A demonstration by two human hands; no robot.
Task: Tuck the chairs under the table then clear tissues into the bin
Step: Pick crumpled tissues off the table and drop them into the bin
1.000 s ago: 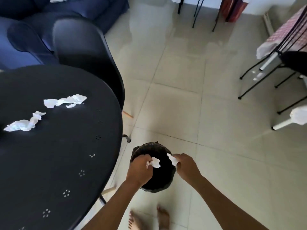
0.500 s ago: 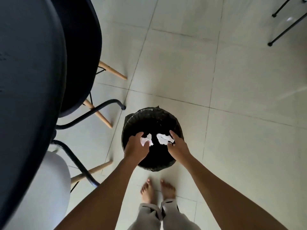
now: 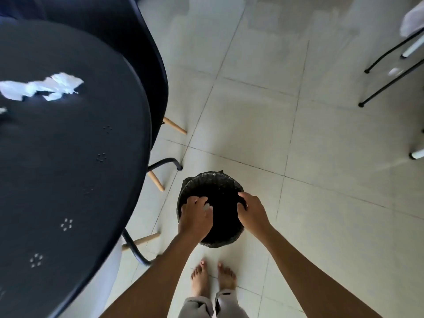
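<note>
A small bin lined with a black bag (image 3: 207, 177) stands on the tiled floor in front of my bare feet. Both my hands hover over its mouth. My left hand (image 3: 195, 215) has its fingers curled, and a small white scrap of tissue (image 3: 208, 207) shows at the fingertips. My right hand (image 3: 252, 211) points its fingers down into the bin and no tissue is visible in it. On the round black table (image 3: 68, 161) at the left lies a crumpled white tissue (image 3: 46, 88), with another white tissue (image 3: 2, 110) at the frame's left edge.
A black chair (image 3: 137, 42) with wooden legs is pushed in against the table's far side. A pale chair (image 3: 103, 278) sits under the near edge. Thin black metal legs (image 3: 390, 86) of other furniture stand at the right. Open tiled floor lies beyond the bin.
The tissue in my right hand is gone from view and only a scrap shows at my left. Both hands sit lower over the bin. My view lifted, showing the tabletop again.
</note>
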